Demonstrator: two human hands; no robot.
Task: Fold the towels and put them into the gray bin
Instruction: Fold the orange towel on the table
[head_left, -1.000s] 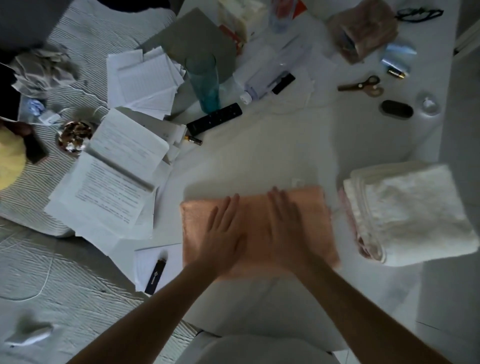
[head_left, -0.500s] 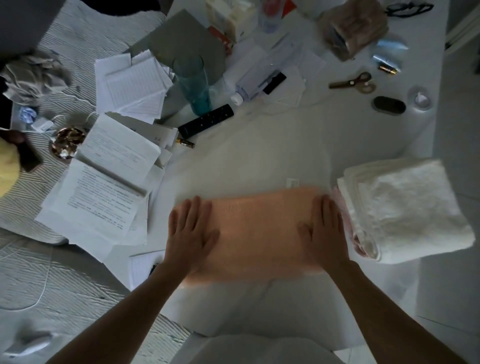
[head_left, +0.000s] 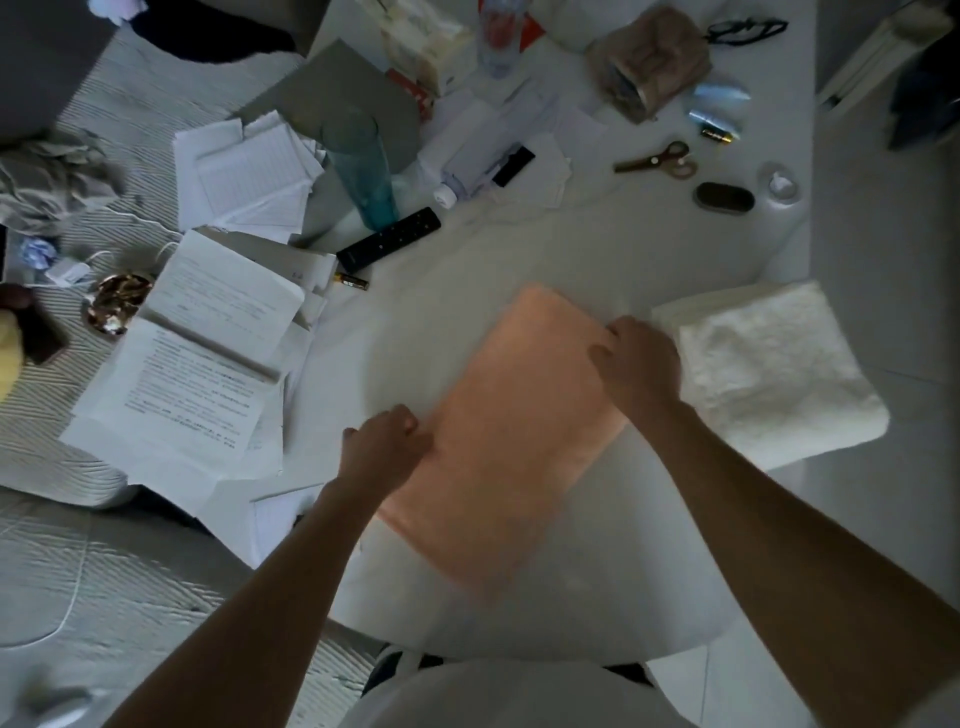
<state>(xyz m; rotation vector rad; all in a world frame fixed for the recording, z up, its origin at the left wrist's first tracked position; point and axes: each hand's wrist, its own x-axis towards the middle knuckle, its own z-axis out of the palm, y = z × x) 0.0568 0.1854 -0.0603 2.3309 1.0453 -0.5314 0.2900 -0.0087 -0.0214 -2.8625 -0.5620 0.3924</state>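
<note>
Peach towel turned slantwise, both hands now closed on its edges.

Half a second ago the peach towel (head_left: 511, 431) lay straight across the surface (head_left: 519, 260) under two flat palms; now it lies diagonal. The left hand (head_left: 382, 449) has its grip curled together on the towel's left long edge, the right hand (head_left: 641, 364) pinches the far right edge. Just right of the right hand lies the folded white towel (head_left: 769, 369). The gray bin is not in view.

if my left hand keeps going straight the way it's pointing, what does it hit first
Probably nothing beyond the folded peach towel that the left hand already grips at its edge; depth is unclear.
</note>
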